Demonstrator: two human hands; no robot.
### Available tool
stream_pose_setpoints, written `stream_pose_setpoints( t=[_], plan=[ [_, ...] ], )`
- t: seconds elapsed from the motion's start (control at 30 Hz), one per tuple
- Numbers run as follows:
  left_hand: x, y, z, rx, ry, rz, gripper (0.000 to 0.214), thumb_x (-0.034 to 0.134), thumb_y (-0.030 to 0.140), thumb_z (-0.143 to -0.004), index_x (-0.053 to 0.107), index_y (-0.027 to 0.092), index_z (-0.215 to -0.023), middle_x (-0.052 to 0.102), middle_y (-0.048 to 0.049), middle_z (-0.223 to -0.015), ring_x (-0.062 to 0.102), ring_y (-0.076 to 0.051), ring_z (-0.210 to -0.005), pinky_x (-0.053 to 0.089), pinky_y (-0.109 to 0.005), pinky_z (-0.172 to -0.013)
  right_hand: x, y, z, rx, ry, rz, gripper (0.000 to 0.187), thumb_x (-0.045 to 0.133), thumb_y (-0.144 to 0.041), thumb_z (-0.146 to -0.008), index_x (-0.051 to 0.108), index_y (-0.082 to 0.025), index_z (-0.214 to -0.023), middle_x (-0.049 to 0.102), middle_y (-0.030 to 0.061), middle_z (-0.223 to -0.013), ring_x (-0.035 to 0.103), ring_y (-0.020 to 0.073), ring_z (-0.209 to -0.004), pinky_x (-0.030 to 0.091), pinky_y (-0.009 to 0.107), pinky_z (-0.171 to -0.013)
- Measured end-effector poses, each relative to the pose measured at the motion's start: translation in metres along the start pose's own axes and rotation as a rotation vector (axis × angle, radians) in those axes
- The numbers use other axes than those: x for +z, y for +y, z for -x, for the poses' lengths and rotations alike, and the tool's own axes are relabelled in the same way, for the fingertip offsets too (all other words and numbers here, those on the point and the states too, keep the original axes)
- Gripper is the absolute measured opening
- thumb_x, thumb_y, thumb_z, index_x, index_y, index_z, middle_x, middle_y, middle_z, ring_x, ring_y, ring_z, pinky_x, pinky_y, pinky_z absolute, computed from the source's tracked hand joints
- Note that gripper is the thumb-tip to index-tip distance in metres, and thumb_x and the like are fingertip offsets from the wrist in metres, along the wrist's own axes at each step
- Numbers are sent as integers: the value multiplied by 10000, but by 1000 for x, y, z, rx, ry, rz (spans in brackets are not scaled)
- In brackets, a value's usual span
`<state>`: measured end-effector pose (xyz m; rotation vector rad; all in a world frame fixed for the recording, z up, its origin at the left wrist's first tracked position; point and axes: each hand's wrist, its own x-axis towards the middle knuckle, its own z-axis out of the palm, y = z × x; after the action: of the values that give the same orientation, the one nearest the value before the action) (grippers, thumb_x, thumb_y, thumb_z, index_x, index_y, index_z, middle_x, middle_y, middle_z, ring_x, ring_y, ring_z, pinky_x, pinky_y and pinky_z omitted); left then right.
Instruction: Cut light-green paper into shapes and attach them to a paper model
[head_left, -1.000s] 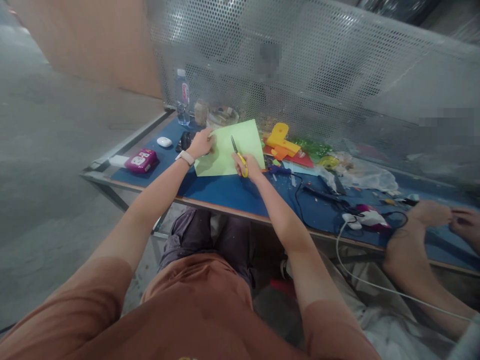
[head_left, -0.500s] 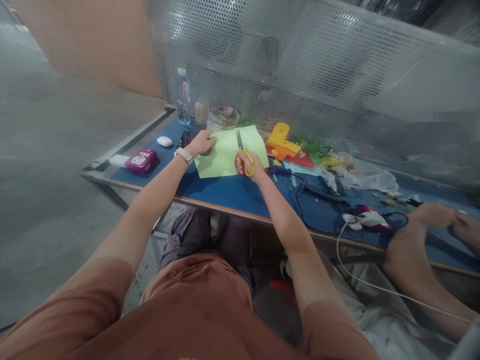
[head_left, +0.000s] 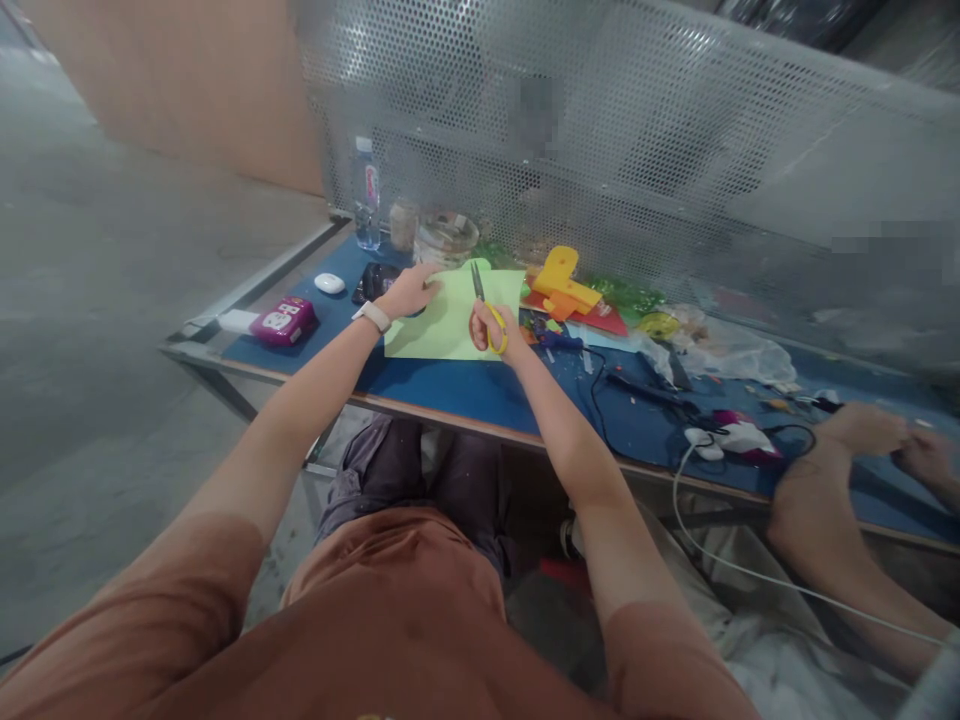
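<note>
A light green sheet of paper (head_left: pixel 448 318) lies on the blue table (head_left: pixel 450 385) in front of me. My left hand (head_left: pixel 409 290) grips its far left edge, a pale band on the wrist. My right hand (head_left: pixel 491 328) is closed on yellow-handled scissors (head_left: pixel 484 300), whose blades point away from me across the sheet toward its far edge.
A water bottle (head_left: pixel 365 195), a jar and a glass dish stand by the perforated metal screen (head_left: pixel 600 150). A pink box (head_left: pixel 283 320), a white mouse (head_left: pixel 328 283), yellow and orange paper scraps (head_left: pixel 562 285), a plastic bag and cables lie about. Another person's arm (head_left: pixel 832 480) rests at the right.
The scissors have travelled further away from me along the green sheet. The sheet has shifted and turned a little under my left hand. The other person's hands have moved slightly.
</note>
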<state>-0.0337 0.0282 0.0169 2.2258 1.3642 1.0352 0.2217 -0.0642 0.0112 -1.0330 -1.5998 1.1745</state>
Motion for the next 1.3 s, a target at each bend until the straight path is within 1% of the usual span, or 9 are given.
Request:
stream_pose_setpoints(
  t=[0.1, 0.27, 0.33, 0.5, 0.67, 0.9, 1.03, 1.13, 1.3],
  plan=[
    [-2, 1, 3, 20, -22, -5, 62, 743, 245, -1101, 759, 220, -1154, 715, -61, -862, 835, -348, -1021, 632, -426, -1149, 0, 2, -1, 28, 9, 4, 941, 837, -1147, -909, 553, -288, -649, 528, -15, -553, 465, 114, -459, 441, 283, -471],
    [-4, 1, 7, 6, -140, 5, 235, 660, 308, -1184, 772, 203, -1362, 654, 10, -714, 759, -281, -666, 667, -405, -990, 3, -1, -2, 89, 40, 34, 897, 864, -1063, -975, 515, -296, -667, 514, -23, -518, 468, 124, -446, 447, 279, -469],
    [-3, 1, 7, -4, -170, 15, 279, 652, 318, -1186, 770, 197, -1408, 664, 20, -712, 745, -269, -613, 667, -390, -949, 4, -2, -2, 96, 42, 26, 894, 871, -1050, -983, 502, -297, -672, 513, -24, -515, 463, 123, -438, 443, 276, -462],
    [-1, -1, 5, -20, -134, 65, 214, 742, 303, -1139, 793, 213, -1325, 695, 23, -709, 757, -266, -629, 666, -377, -981, 4, -4, -1, 71, 25, 15, 927, 872, -1095, -945, 519, -289, -654, 514, -18, -520, 457, 118, -442, 437, 268, -442],
    [-4, -6, 2, -45, -113, 88, 128, 728, 252, -1122, 776, 227, -1238, 735, 15, -692, 785, -255, -686, 664, -355, -1002, 2, 0, -2, 71, 20, 24, 937, 887, -1119, -899, 529, -291, -646, 527, -15, -524, 480, 119, -437, 433, 266, -419],
    [-1, -3, 6, -64, -259, 176, 189, 856, 360, -1020, 756, 233, -1116, 770, -26, -785, 743, -232, -544, 653, -368, -763, 1, 8, -5, 77, 10, 55, 917, 878, -1087, -942, 517, -290, -668, 535, -23, -504, 481, 108, -412, 416, 239, -418],
    [-1, 4, 9, -79, -295, 172, 187, 828, 351, -1028, 770, 220, -1148, 760, -40, -779, 764, -259, -552, 596, -372, -660, 1, 8, -4, 90, 25, 74, 900, 871, -1062, -978, 516, -291, -677, 531, -21, -499, 499, 117, -418, 409, 235, -414],
    [-4, 8, 10, -81, -276, 82, 178, 760, 324, -1062, 791, 196, -1182, 726, -25, -715, 764, -262, -571, 615, -371, -692, 1, 8, -5, 71, 20, 62, 902, 880, -1051, -982, 512, -288, -671, 523, -25, -488, 492, 111, -406, 406, 229, -409],
    [-8, 9, 9, -10, -137, -21, 177, 677, 291, -1116, 807, 190, -1182, 691, 14, -666, 780, -244, -663, 680, -357, -906, 1, 10, -8, 70, 40, 60, 886, 909, -1005, -997, 518, -282, -665, 518, -27, -475, 482, 100, -388, 400, 221, -397]
  ],
)
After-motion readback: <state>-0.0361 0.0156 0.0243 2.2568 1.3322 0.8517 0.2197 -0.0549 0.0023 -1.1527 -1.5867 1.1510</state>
